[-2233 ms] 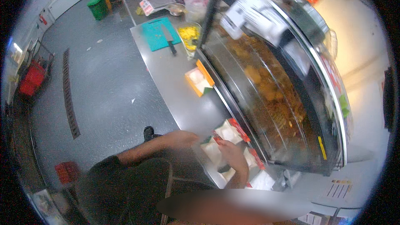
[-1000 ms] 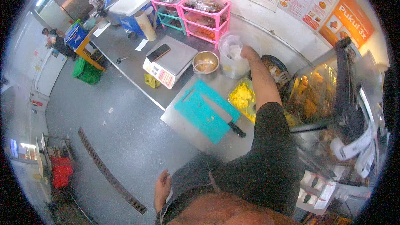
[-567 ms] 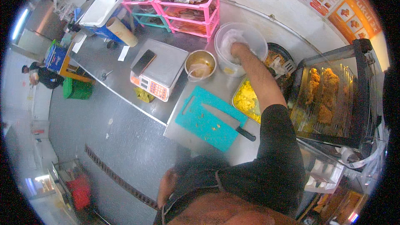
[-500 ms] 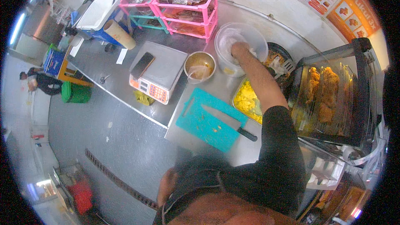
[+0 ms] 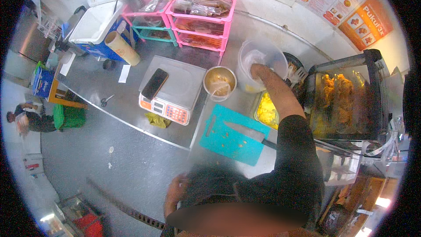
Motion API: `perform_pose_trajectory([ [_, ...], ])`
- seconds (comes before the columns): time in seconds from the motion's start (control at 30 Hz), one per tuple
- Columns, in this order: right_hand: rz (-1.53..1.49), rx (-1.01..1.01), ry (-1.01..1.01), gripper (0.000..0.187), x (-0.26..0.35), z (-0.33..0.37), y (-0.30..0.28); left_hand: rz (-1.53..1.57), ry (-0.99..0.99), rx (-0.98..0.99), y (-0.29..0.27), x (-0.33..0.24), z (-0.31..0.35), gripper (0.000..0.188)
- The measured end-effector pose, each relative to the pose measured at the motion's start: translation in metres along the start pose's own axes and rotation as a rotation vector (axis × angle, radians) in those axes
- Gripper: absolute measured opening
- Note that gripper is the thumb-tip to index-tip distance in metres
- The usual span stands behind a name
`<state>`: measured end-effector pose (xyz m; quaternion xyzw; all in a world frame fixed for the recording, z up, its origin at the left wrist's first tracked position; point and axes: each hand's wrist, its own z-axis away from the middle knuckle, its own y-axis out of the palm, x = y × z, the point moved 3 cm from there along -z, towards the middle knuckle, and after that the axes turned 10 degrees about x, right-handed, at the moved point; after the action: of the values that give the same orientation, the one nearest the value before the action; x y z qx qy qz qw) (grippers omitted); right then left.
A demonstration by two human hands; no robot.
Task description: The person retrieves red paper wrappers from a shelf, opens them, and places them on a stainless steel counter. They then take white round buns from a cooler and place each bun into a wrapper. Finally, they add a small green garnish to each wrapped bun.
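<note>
My right arm stretches across the steel counter, and my right hand point(image 5: 259, 71) is down inside a tall translucent plastic tub point(image 5: 277, 57). A crumpled whitish plastic bag point(image 5: 254, 58) sits in the tub beside that hand. The fingers are hidden, so what they hold does not show. Close under the forearm is a tray of yellow chopped food point(image 5: 266, 109). In front lies a turquoise cutting board point(image 5: 232, 147) with a knife point(image 5: 245, 131) and scraps on it. My left hand point(image 5: 174, 191) hangs low by my body, its fingers blurred and partly hidden.
A metal bowl point(image 5: 220, 71) stands beside the tub, left of it a scale point(image 5: 175, 83) carrying a phone point(image 5: 155, 84). Pink racks point(image 5: 201, 44) and a cool box point(image 5: 94, 28) stand behind. A glass warmer with fried food point(image 5: 344, 101) is at right. Far left, a person point(image 5: 30, 118) is by a green bin.
The view has shifted, so the counter things appear slightly lower and farther right. My right hand stays inside the tub. The distant person's arm posture looks different.
</note>
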<state>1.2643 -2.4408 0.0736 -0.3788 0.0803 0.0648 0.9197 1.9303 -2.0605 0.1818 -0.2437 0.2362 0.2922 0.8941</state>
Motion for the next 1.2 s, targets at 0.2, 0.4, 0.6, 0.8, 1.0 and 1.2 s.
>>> perform_pose_trajectory([
  [0.2, -0.009, -0.077, 0.027, 0.034, 0.003, -0.003, 0.015, -0.024, 0.036, -0.036, -0.037, -0.003, -0.007, 0.047],
  [0.4, -0.002, -0.128, 0.051, 0.034, -0.002, -0.024, 0.034, 0.004, 0.126, -0.018, -0.060, -0.010, -0.020, 0.048],
  [0.6, -0.091, -0.241, -0.024, 0.034, -0.020, -0.008, 0.016, -0.017, 0.177, -0.006, -0.075, -0.009, -0.033, 0.047],
  [0.8, -0.646, -0.386, -0.105, 0.031, -0.047, 0.116, -0.057, -0.152, 0.265, 0.003, -0.095, -0.019, -0.049, 0.044],
  [1.0, -1.134, -0.515, -0.073, 0.024, -0.049, 0.199, -0.073, -0.170, 0.329, -0.001, -0.110, -0.039, -0.065, 0.043],
  [1.2, -1.469, -0.622, -0.099, 0.026, -0.045, 0.218, -0.055, -0.236, 0.382, 0.033, -0.118, -0.054, -0.075, 0.041],
])
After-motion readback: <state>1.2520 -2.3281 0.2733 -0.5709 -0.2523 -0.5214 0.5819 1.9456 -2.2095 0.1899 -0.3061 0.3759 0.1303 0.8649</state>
